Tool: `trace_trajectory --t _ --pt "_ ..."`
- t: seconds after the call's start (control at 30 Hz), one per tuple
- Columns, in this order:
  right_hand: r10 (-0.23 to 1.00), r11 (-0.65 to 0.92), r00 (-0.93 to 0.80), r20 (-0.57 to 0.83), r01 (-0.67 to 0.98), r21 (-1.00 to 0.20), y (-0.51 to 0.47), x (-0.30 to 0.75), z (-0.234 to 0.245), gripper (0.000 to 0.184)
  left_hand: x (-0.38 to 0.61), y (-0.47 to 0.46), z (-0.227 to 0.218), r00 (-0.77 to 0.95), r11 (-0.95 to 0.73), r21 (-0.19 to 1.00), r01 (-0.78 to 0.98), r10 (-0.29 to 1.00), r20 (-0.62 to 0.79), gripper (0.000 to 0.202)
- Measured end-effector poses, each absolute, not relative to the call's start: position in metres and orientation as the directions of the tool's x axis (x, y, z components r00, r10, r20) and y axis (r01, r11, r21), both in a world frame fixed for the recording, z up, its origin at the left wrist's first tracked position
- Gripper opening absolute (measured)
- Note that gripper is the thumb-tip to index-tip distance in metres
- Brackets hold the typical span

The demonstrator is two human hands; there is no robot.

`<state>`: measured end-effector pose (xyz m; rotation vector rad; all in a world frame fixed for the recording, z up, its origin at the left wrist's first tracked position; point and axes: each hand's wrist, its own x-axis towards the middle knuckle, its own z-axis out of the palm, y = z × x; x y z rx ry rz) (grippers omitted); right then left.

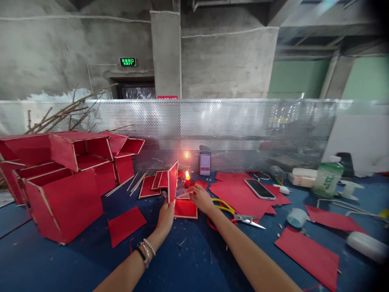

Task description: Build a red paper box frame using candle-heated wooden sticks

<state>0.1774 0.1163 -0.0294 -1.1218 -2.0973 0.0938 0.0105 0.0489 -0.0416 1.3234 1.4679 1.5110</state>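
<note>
My left hand (pixel 165 211) is closed around the lower part of a red panel with pale wooden edging (pixel 172 183), which stands upright, tilted slightly. At its foot a second red panel (pixel 186 209) lies flat on the table, edged the same way. My right hand (pixel 200 198) reaches over the flat panel with its fingers pinched near where the two panels meet; what they hold is too small to make out. A lit red candle (pixel 187 180) burns just beyond my right fingers. Several edged red panels (pixel 151 185) lie left of the upright one.
Joined red boxes (pixel 75 202) fill the left side. Thin sticks (pixel 136 184) and a red sheet (pixel 127 225) lie nearer. On the right are scissors (pixel 243 219), red sheets (pixel 227 190), a phone (pixel 260 189), a tape roll (pixel 297 217) and a green bottle (pixel 327 180). A perforated metal screen (pixel 231 125) stands behind.
</note>
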Motion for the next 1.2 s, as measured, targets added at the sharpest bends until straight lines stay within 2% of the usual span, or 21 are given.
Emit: trace_trajectory --t 0.73,1.2 --pt "0.693 0.690 -0.436 0.575 0.632 -0.352 0.1181 0.1780 -0.0318 0.022 0.0106 0.0499 -0.0432 -0.280 -0.202 0.967 0.158 0.929 0.240 0.041" --pt "0.670 0.730 -0.460 0.582 0.548 -0.407 0.1139 0.1767 -0.0287 0.020 0.0093 0.0510 -0.0433 -0.283 -0.195 0.964 0.182 0.928 0.241 0.041"
